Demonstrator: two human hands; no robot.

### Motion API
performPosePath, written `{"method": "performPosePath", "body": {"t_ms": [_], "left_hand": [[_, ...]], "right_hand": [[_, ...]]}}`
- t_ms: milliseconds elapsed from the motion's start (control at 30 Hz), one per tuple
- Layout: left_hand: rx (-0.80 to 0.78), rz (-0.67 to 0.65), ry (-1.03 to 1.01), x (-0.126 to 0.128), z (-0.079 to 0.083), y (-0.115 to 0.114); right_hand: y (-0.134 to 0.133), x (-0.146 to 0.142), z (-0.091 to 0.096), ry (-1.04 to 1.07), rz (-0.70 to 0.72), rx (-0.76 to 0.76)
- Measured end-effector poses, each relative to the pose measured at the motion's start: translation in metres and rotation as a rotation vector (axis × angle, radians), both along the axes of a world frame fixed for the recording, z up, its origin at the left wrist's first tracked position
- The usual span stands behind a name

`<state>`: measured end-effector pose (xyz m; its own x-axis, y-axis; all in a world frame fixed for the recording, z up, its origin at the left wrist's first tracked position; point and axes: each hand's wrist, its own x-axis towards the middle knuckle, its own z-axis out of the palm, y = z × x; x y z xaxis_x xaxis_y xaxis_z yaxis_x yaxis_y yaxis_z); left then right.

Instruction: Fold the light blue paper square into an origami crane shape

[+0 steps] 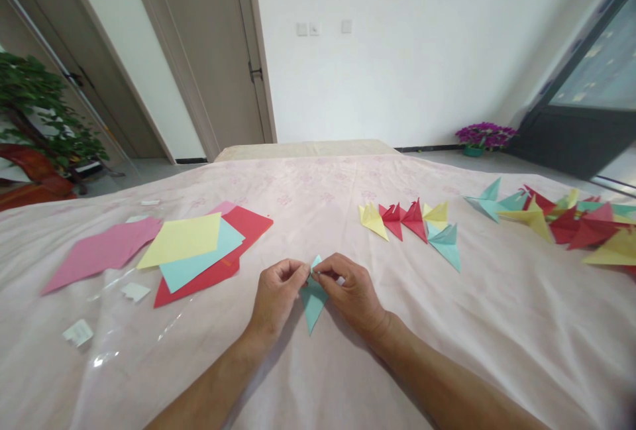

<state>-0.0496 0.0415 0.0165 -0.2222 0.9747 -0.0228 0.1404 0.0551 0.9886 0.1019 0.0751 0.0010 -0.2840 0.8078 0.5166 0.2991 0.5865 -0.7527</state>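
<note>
A folded teal paper piece (313,304) lies on the pink cloth in front of me, pointed end toward me. My left hand (275,297) pinches its top left edge. My right hand (350,291) pinches its top right edge, fingers curled. Both hands rest on the cloth and meet at the paper's upper tip.
A stack of flat paper sheets (199,248) in yellow, teal, red and pink lies at the left. Folded paper pieces (412,221) sit in a row at centre right, with a larger pile (571,218) at far right. Small white scraps (78,332) lie at the near left.
</note>
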Motion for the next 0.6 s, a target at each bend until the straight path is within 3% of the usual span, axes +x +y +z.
{"method": "performPosePath", "body": {"t_ms": [600], "left_hand": [[-0.131, 0.033, -0.158, 0.0042, 0.0069, -0.0033]], "right_hand": [[-0.0028, 0.0006, 0.0027, -0.057, -0.005, 0.045]]}}
